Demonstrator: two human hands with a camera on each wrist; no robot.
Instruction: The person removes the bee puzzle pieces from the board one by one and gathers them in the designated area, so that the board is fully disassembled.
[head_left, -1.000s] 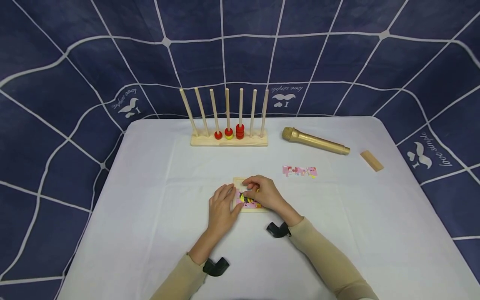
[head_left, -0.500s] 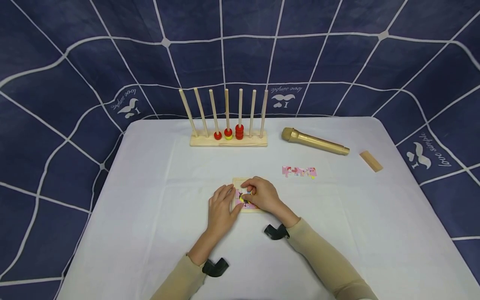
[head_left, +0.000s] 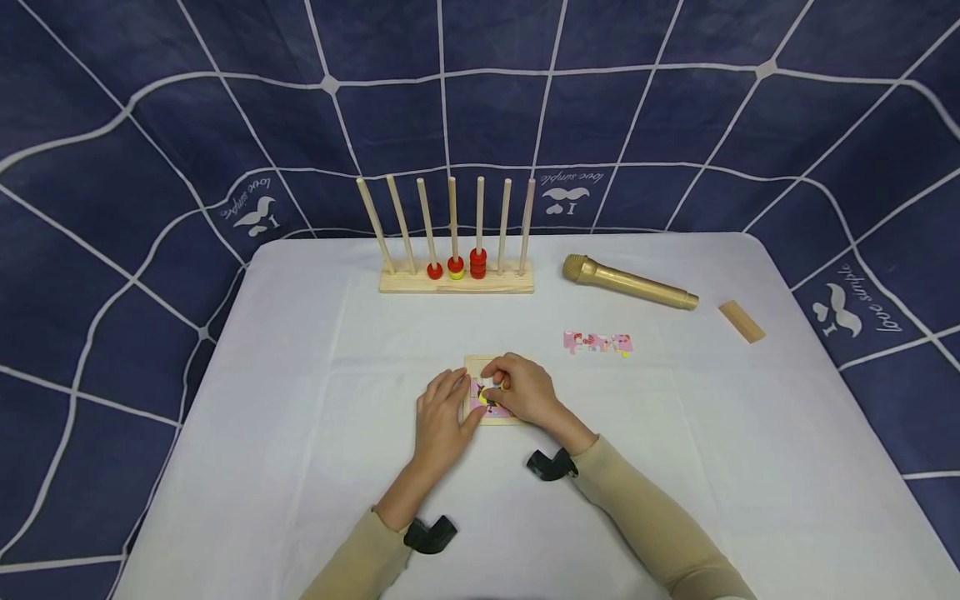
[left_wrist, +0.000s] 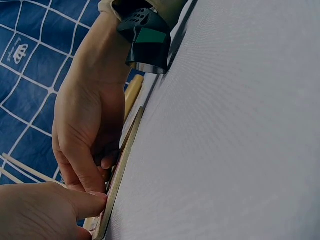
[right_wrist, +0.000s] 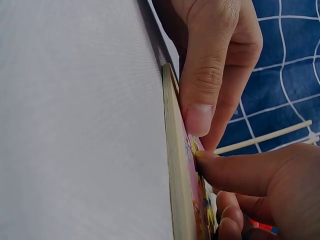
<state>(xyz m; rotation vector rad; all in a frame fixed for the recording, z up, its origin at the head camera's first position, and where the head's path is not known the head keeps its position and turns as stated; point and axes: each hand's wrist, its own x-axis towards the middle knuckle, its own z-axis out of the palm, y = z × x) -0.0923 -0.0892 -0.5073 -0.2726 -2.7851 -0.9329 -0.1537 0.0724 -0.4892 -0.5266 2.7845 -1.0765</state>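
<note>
A small wooden puzzle tray (head_left: 475,362) lies flat on the table, with pink, yellow and black bee-picture pieces (head_left: 495,411) in its lower part. Along its left side rests my left hand (head_left: 441,421), fingers nearly straight and thumb on the lower left of the picture. Over the tray's right part, my right hand (head_left: 527,390) touches the picture with its thumb tip, its other fingers bent. The right wrist view shows that thumb (right_wrist: 235,172) at a yellow patch beside the left thumb (right_wrist: 202,95); whether it pinches a piece I cannot tell.
Joined pink puzzle pieces (head_left: 597,342) lie right of the tray. Farther back are a gold microphone (head_left: 630,282) and a small brown wooden block (head_left: 742,322). A wooden counting stand (head_left: 405,283) with upright pegs and red and yellow beads stands at the back.
My right hand has shifted slightly left over the picture, its thumb now covering more of the bee. The left hand stays at the tray's left side.
</note>
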